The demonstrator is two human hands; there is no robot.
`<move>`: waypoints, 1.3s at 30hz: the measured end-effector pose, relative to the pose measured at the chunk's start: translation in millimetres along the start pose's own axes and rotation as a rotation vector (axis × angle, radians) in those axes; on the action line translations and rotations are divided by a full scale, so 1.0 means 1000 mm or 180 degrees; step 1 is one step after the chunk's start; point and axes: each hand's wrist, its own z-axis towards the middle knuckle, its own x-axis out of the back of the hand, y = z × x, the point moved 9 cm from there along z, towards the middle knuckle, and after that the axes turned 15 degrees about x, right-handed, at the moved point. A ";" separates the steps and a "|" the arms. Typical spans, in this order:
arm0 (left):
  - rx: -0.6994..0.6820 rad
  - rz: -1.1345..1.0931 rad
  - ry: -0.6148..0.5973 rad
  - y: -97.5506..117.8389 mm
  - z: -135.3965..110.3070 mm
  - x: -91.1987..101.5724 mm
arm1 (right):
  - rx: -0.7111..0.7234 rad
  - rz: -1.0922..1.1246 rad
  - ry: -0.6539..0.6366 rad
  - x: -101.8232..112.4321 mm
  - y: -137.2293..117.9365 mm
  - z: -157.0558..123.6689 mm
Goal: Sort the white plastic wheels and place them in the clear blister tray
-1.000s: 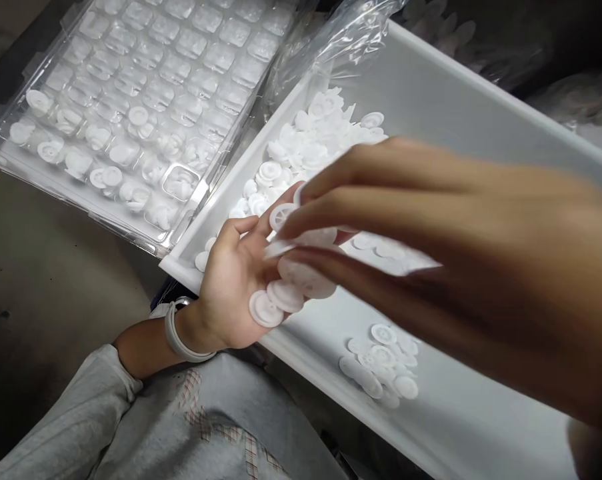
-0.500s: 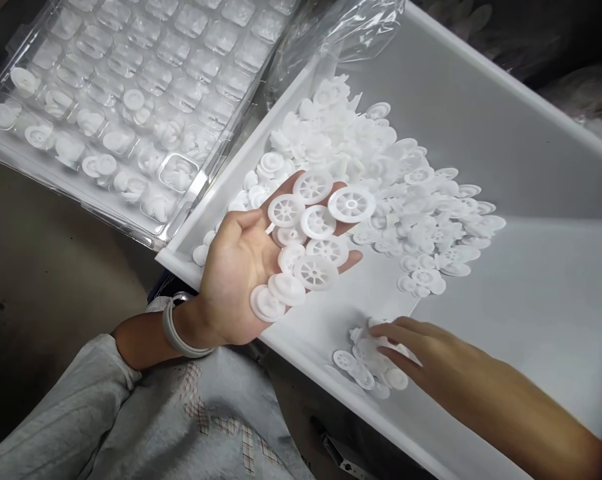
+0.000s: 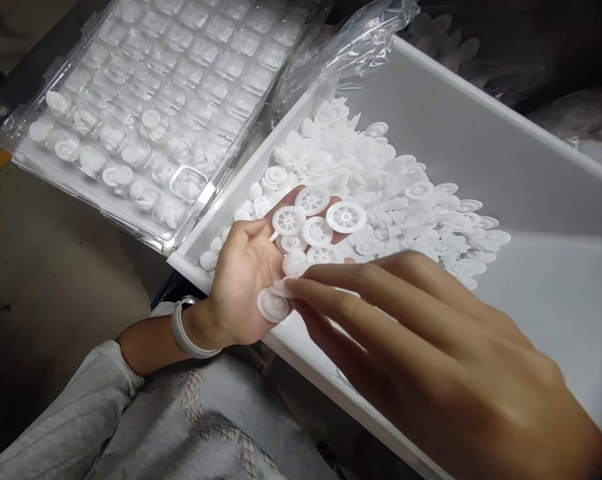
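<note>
My left hand [image 3: 241, 280] lies palm up over the near corner of a white tray [image 3: 485, 127], cupping several white spoked plastic wheels [image 3: 317, 230]. My right hand [image 3: 431, 353] reaches across from the right with its fingers stretched out. Its fingertips touch the wheels at the heel of my left palm, and its thumb is hidden. A large heap of the same white wheels [image 3: 411, 193] lies in the tray just beyond both hands.
A clear blister tray [image 3: 181, 80] with many square pockets sits at the upper left, its near rows holding wheels. A crumpled clear plastic bag [image 3: 351, 47] hangs over the white tray's far corner. Grey floor lies at left, my grey sleeve [image 3: 81, 413] below.
My right hand has come back from the small pile at the tray's near edge to my left palm. My left hand has kept still, holding the wheels.
</note>
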 end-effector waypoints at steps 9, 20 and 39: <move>0.0266 -0.0425 0.0395 -0.004 -0.001 0.006 | -0.0254 0.0100 0.0343 -0.003 0.027 0.033; 0.0688 -0.1023 0.0128 -0.010 -0.002 0.003 | -0.0436 -0.0500 0.0327 0.009 0.010 0.011; 0.0316 -0.0783 -0.0087 -0.006 -0.003 -0.006 | 0.0133 -0.0697 0.0493 -0.004 -0.006 0.007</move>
